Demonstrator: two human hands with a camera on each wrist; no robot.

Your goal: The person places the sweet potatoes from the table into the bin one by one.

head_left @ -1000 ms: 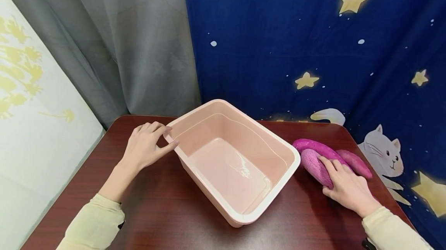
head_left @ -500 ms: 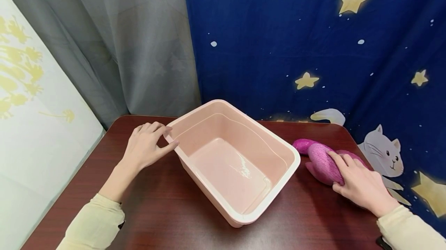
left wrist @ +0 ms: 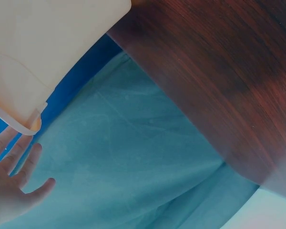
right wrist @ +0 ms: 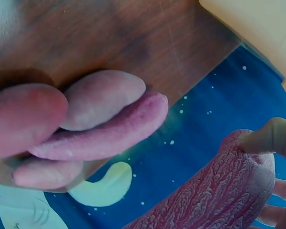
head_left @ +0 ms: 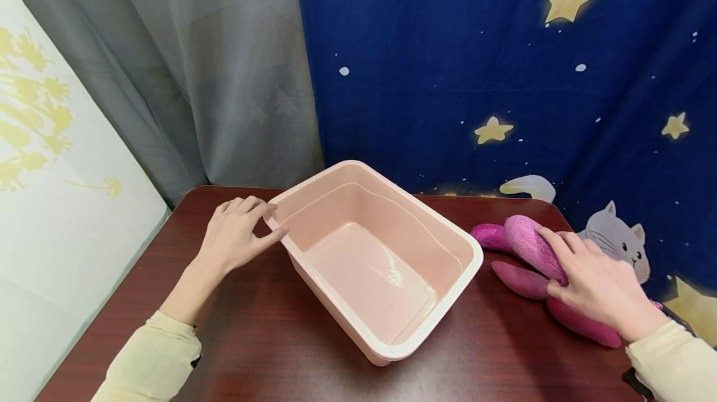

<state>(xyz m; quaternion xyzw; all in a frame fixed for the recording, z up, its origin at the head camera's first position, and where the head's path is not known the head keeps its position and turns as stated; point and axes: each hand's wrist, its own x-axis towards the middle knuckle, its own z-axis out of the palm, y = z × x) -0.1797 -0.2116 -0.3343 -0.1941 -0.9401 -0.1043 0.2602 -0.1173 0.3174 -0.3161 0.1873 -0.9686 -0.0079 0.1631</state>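
Observation:
A pink plastic basin (head_left: 473, 260) stands empty in the middle of the dark wooden table (head_left: 263, 340). My left hand (head_left: 235, 237) rests against the basin's near-left corner, fingers fairly straight, thumb touching the rim. In the left wrist view the left hand (left wrist: 9, 191) is spread open below the basin's rim (left wrist: 19, 125). My right hand (head_left: 594, 284) grips a purple sweet potato (head_left: 528, 239) and holds it tilted just above the table, right of the basin. The right wrist view shows that sweet potato (right wrist: 214, 191) with a fingertip (right wrist: 267, 136) on it.
Several more purple sweet potatoes (head_left: 521, 282) lie on the table under and beside my right hand, and the pile (right wrist: 105, 138) shows in the right wrist view. A blue starry cloth (head_left: 448, 66) and a grey curtain (head_left: 213, 78) hang close behind the table.
My right hand has closed round one sweet potato and raised it off the pile, moving slightly right and up. The left hand and basin have stayed put.

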